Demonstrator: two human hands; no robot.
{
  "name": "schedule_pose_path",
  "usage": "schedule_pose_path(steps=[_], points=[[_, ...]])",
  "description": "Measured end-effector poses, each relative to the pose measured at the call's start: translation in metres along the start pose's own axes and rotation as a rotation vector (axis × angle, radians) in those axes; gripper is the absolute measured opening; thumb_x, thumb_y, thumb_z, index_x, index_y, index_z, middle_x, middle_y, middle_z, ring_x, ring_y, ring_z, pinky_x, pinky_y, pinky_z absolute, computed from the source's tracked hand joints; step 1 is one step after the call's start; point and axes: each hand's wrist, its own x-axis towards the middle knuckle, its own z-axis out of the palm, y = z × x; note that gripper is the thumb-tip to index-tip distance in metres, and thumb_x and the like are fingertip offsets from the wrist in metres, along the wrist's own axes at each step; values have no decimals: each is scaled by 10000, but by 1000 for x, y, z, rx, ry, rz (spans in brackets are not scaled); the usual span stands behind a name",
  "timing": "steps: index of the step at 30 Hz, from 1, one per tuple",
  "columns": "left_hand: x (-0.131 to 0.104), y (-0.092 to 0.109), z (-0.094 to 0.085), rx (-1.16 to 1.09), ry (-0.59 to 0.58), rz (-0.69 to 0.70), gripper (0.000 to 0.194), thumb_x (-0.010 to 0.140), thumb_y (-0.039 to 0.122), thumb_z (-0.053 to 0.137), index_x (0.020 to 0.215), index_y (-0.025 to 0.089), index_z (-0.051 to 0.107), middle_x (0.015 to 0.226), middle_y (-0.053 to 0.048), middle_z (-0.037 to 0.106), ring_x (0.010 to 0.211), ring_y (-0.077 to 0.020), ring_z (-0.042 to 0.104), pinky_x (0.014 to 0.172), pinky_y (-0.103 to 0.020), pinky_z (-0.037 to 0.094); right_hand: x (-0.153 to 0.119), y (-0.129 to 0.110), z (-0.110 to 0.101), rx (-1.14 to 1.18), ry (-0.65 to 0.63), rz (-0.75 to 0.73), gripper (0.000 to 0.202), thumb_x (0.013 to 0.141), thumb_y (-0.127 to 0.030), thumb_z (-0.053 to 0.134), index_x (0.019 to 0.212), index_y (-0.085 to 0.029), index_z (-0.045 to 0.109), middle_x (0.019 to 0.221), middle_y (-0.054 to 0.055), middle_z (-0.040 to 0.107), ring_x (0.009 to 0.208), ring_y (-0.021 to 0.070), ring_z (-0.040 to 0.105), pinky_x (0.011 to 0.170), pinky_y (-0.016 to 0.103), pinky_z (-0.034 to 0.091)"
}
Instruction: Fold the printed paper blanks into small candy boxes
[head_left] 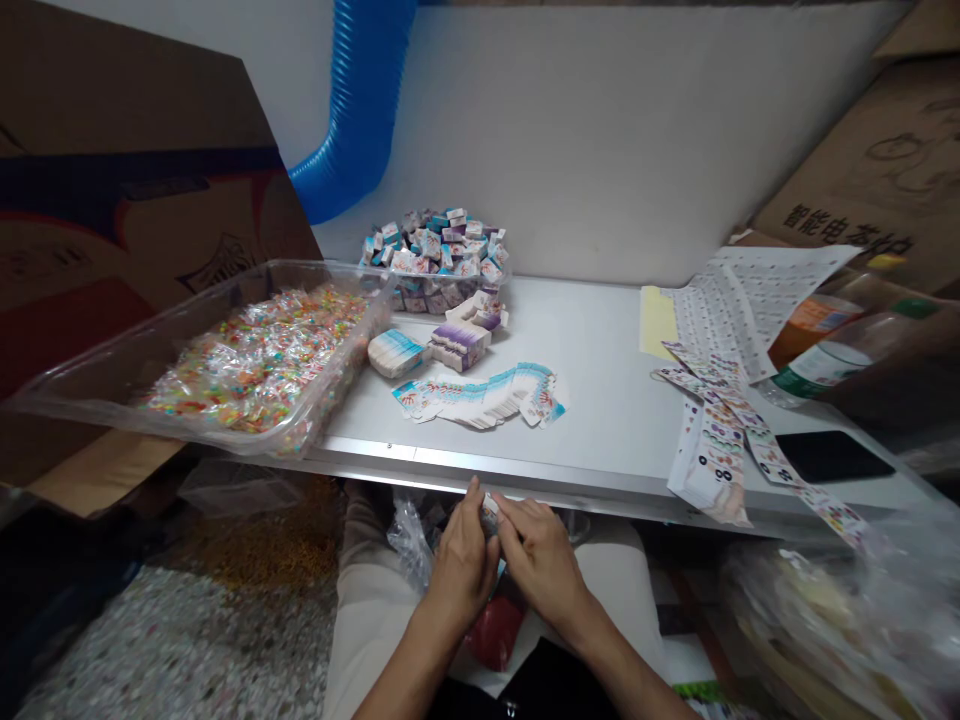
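Both hands meet over the lap, just below the table's front edge. My left hand point(463, 550) is closed around a small whitish box point(490, 506), partly hidden by the fingers. The fingers of my right hand point(534, 545) press on the same box from the other side. Under the hands lie a crumpled clear plastic bag point(411, 545) and a red object point(495, 632). Beyond them on the table, a fanned row of flat blue-and-white cartons point(484, 395) lies in a curve, with a purple-and-white stack point(457, 345) and a blue-and-white stack point(396, 352) behind it.
A clear tray point(300, 440) of small colourful wrapped packets stands at the left table edge. Behind is a clear bin point(427, 300) heaped with small boxes. Sticker strips point(724, 440), printed sheets point(780, 290), a black phone point(834, 456) and bottles point(825, 365) lie on the right.
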Motion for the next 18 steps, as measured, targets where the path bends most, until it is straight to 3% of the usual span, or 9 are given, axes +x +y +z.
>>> schedule_pose_path(steps=[5, 10, 13, 16, 18], points=[[-2, 0, -4, -27, -53, 3, 610, 838, 125, 382, 1389, 84, 122, 1393, -261, 324, 1292, -286, 374, 986, -487, 418, -10, 4, 0, -345, 19, -316, 448, 822, -114, 407, 1254, -77, 521, 1110, 151, 644, 940, 266, 552, 877, 461, 419], [-3, 0, -5, -76, -137, -41, 602, 829, 141, 399, 1377, 76, 160, 1372, -233, 384, 1271, -262, 410, 1002, -460, 410, -19, 11, 6, -453, 38, -394, 511, 785, -48, 414, 1293, -55, 474, 1205, 186, 589, 978, 280, 534, 871, 455, 418], [-4, -2, -3, -85, -200, -73, 582, 835, 166, 403, 1362, 51, 184, 1337, -235, 432, 1237, -251, 450, 989, -433, 418, -18, 21, 12, -325, -34, -279, 487, 832, -81, 393, 1312, -117, 467, 1162, 146, 618, 951, 250, 560, 849, 418, 436], [-5, -6, -6, 30, -307, -153, 568, 836, 244, 467, 1333, 65, 257, 1250, -204, 522, 1159, -255, 514, 932, -397, 451, -13, 40, 21, -193, -175, 1, 406, 899, -184, 364, 1282, -166, 500, 1092, 106, 649, 954, 208, 592, 834, 339, 453], [-7, -10, -11, 198, -393, -233, 454, 853, 324, 476, 1244, 107, 393, 1139, -162, 596, 1063, -258, 567, 866, -375, 471, -12, 55, 30, -225, -242, 171, 410, 917, -244, 351, 1284, -127, 490, 1108, 147, 637, 1006, 230, 585, 854, 350, 439]])
